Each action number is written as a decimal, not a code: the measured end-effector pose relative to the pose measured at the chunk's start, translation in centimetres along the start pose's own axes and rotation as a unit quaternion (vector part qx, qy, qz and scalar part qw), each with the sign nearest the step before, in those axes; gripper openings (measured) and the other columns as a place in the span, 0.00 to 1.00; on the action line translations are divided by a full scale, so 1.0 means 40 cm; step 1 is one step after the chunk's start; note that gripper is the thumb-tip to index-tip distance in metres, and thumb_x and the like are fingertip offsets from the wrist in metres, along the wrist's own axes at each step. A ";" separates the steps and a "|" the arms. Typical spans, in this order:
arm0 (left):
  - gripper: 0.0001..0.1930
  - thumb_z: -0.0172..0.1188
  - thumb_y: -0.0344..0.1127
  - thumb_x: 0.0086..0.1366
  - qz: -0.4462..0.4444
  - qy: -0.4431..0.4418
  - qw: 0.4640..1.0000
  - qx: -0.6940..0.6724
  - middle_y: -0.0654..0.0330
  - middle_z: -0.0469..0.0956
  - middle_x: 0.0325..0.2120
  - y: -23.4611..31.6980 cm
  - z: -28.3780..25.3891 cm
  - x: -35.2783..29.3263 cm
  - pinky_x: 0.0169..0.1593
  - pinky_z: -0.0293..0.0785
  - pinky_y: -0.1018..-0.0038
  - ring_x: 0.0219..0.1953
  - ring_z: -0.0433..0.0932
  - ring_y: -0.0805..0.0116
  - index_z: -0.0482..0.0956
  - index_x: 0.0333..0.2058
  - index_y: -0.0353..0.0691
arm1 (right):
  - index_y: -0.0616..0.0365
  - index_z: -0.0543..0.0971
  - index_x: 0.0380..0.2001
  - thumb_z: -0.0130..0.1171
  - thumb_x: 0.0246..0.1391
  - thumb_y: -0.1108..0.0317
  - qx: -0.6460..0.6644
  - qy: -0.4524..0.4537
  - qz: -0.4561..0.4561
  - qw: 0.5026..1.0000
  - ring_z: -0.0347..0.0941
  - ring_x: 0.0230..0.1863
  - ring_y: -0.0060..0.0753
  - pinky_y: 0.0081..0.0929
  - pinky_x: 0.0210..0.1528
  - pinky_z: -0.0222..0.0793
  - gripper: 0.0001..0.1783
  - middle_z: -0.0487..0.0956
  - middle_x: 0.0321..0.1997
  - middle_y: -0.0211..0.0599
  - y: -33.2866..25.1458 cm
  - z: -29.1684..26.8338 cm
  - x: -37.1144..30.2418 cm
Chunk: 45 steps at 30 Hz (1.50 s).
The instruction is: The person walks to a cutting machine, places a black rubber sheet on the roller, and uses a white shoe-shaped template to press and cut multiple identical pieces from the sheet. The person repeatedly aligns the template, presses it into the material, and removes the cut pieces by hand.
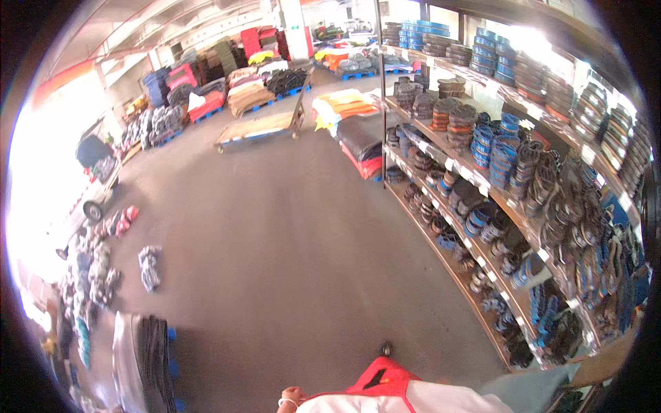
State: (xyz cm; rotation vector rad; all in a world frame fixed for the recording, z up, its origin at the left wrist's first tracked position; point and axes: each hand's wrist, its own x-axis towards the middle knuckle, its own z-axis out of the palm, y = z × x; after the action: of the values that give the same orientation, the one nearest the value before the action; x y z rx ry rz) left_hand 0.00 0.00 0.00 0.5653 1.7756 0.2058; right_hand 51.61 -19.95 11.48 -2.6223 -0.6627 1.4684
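Observation:
My left hand point(292, 395) shows small at the lower edge, with a pale band round the wrist. It is beside my red apron point(385, 375) and white sleeve or top point(447, 399). Its fingers look blurred and partly hidden, so I cannot make out whether they hold anything. No part of my right hand appears. Nearest on the right stands a long shelf rack point(482, 182), loaded with coiled, belt-like rolls in black, blue and orange. One dark shoe tip point(387, 349) pokes out ahead of the apron.
Grey floor point(275, 255) runs ahead. A flat wooden cart point(258, 127) with an upright handle stands farther off. Stacked sheets point(361, 138) lie by the rack's far end. Grey bundles point(149, 268) and a dark sheet stack point(144, 361) are at left. Loaded blue pallets point(265, 103) line the back.

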 end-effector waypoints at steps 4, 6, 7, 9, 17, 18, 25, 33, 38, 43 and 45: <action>0.13 0.53 0.40 0.65 0.289 -0.002 0.902 0.320 0.54 0.82 0.24 0.404 0.169 0.057 0.34 0.78 0.63 0.28 0.82 0.63 0.79 0.32 0.35 | 0.60 0.83 0.32 0.59 0.53 0.54 0.001 0.007 -0.004 1.000 0.78 0.33 0.43 0.43 0.36 0.72 0.19 0.82 0.31 0.45 -0.139 -0.083 0.275; 0.16 0.53 0.43 0.66 0.237 -0.075 0.962 0.116 0.55 0.80 0.22 0.699 0.306 0.005 0.32 0.76 0.69 0.26 0.79 0.69 0.79 0.27 0.38 | 0.60 0.83 0.32 0.57 0.55 0.56 -0.015 0.005 -0.033 0.999 0.78 0.32 0.43 0.43 0.35 0.72 0.16 0.82 0.30 0.43 -0.244 -0.155 0.435; 0.15 0.52 0.42 0.68 0.335 -0.109 0.932 0.088 0.57 0.79 0.23 0.861 0.360 -0.043 0.29 0.74 0.73 0.24 0.77 0.71 0.78 0.30 0.37 | 0.60 0.83 0.32 0.56 0.56 0.58 -0.026 0.005 -0.048 0.998 0.78 0.32 0.43 0.43 0.35 0.72 0.15 0.82 0.30 0.43 -0.313 -0.215 0.506; 0.18 0.51 0.48 0.70 0.326 -0.269 0.895 -0.139 0.62 0.78 0.25 1.144 0.439 -0.178 0.29 0.72 0.73 0.26 0.75 0.71 0.77 0.40 0.38 | 0.59 0.82 0.32 0.54 0.58 0.61 -0.012 0.018 -0.102 0.995 0.78 0.31 0.43 0.43 0.34 0.72 0.14 0.82 0.29 0.42 -0.533 -0.351 0.647; 0.37 0.31 0.66 0.69 0.260 -0.673 0.577 -0.383 0.48 0.77 0.35 1.946 0.508 -0.321 0.48 0.66 0.63 0.36 0.75 0.58 0.69 0.55 0.37 | 0.60 0.77 0.42 0.54 0.62 0.66 0.322 -0.001 -0.264 0.909 0.75 0.27 0.20 0.19 0.28 0.71 0.10 0.80 0.29 0.32 -1.438 -0.818 0.902; 0.37 0.31 0.65 0.69 0.261 -0.676 0.568 -0.389 0.48 0.77 0.35 2.017 0.515 -0.287 0.48 0.66 0.63 0.36 0.74 0.59 0.69 0.56 0.37 | 0.60 0.76 0.41 0.54 0.62 0.66 0.333 -0.009 -0.298 0.894 0.74 0.26 0.19 0.19 0.26 0.70 0.10 0.80 0.28 0.31 -1.494 -0.834 0.946; 0.28 0.51 0.51 0.67 0.303 -0.635 0.643 -0.304 0.53 0.77 0.38 2.535 0.530 -0.044 0.47 0.69 0.68 0.38 0.75 0.63 0.67 0.58 0.36 | 0.60 0.78 0.17 0.52 0.54 0.63 -0.091 0.078 -0.184 0.976 0.73 0.19 0.31 0.34 0.24 0.70 0.16 0.77 0.18 0.37 -1.438 -0.873 1.171; 0.10 0.42 0.20 0.52 0.279 -0.562 0.723 -0.290 0.59 0.70 0.18 3.120 0.760 0.240 0.31 0.61 0.72 0.23 0.65 0.68 0.71 0.18 0.34 | 0.59 0.77 0.17 0.52 0.54 0.66 0.091 0.026 0.012 0.995 0.71 0.17 0.30 0.32 0.21 0.68 0.15 0.75 0.16 0.35 -1.790 -1.028 1.483; 0.13 0.42 0.25 0.60 0.265 -0.482 0.795 -0.258 0.59 0.73 0.23 3.521 0.884 0.323 0.36 0.67 0.70 0.23 0.68 0.68 0.74 0.41 0.35 | 0.58 0.76 0.16 0.51 0.54 0.68 0.169 0.039 -0.053 0.983 0.70 0.16 0.30 0.30 0.19 0.66 0.14 0.74 0.15 0.34 -2.191 -1.289 1.715; 0.19 0.41 0.46 0.74 0.304 -0.520 0.739 -0.303 0.59 0.73 0.28 3.893 0.882 0.435 0.36 0.66 0.74 0.27 0.69 0.71 0.71 0.48 0.36 | 0.57 0.76 0.21 0.51 0.56 0.71 0.378 0.030 -0.204 0.903 0.70 0.17 0.25 0.25 0.18 0.65 0.11 0.75 0.16 0.31 -2.785 -1.633 1.984; 0.18 0.40 0.47 0.74 0.305 -0.518 0.727 -0.332 0.61 0.72 0.27 4.024 0.886 0.517 0.36 0.65 0.73 0.27 0.68 0.71 0.71 0.44 0.37 | 0.60 0.78 0.39 0.55 0.60 0.67 0.367 0.009 -0.222 0.903 0.75 0.24 0.22 0.21 0.26 0.74 0.09 0.79 0.26 0.33 -2.996 -1.730 2.082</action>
State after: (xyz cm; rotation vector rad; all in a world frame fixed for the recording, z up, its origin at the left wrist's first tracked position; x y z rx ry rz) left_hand 72.67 143.87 40.18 0.5399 0.3013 0.7765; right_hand 106.18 132.04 13.71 -1.7669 -0.5143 1.2248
